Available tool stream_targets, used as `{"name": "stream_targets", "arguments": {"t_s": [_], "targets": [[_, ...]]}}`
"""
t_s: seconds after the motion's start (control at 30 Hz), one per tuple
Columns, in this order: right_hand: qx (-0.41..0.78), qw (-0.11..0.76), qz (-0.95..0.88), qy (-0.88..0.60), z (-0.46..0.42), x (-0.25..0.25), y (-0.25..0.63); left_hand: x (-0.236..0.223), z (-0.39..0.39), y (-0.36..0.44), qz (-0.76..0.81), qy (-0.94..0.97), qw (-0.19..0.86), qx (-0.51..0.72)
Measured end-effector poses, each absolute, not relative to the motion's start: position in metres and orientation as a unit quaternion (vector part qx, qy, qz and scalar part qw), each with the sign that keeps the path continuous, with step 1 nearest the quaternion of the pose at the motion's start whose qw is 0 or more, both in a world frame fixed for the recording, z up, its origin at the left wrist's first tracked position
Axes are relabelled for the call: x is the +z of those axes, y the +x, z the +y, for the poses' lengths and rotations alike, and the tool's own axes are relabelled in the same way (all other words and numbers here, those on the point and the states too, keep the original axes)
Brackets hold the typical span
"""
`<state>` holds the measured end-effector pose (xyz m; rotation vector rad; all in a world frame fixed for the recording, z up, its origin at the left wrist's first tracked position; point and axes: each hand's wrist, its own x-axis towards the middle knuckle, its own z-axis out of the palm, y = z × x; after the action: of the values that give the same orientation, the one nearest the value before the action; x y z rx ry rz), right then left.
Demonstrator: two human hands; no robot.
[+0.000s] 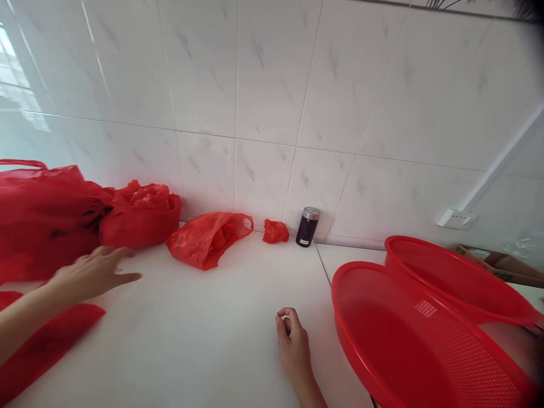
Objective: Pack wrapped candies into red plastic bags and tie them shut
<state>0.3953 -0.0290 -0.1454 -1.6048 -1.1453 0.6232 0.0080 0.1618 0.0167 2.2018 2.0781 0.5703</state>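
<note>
My left hand (96, 272) is over the left side of the white table, its fingers stretched and thumb apart, with nothing in it. Behind it are a large red bag (38, 215) and a smaller full red plastic bag (142, 218). Beneath my left forearm lies a flat red bag (55, 340). My right hand (293, 340) is loosely curled above the table, left of a red plastic basket (374, 317); I see nothing in its fingers. An open-mouthed red plastic bag (204, 238) lies crumpled between the hands, farther back.
By the tiled wall (272, 102) stand a dark flask (307, 226) with a silver lid and a small crumpled red bag (275, 231). A second red basket (450, 277) sits behind the first. At far right is a cardboard box (505, 263), below a wall socket (457, 219).
</note>
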Motion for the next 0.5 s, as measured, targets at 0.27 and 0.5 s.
{"name": "stream_targets", "arguments": {"t_s": [0.27,0.5], "targets": [[0.254,0.534,-0.464,-0.66,-0.021,-0.149,0.397,-0.028,0.2,0.285,0.406,0.906,0.075,0.099],[0.168,0.599,-0.421,-0.66,-0.002,-0.172,0.398,-0.076,0.252,0.414,0.462,0.871,0.107,0.13]]}}
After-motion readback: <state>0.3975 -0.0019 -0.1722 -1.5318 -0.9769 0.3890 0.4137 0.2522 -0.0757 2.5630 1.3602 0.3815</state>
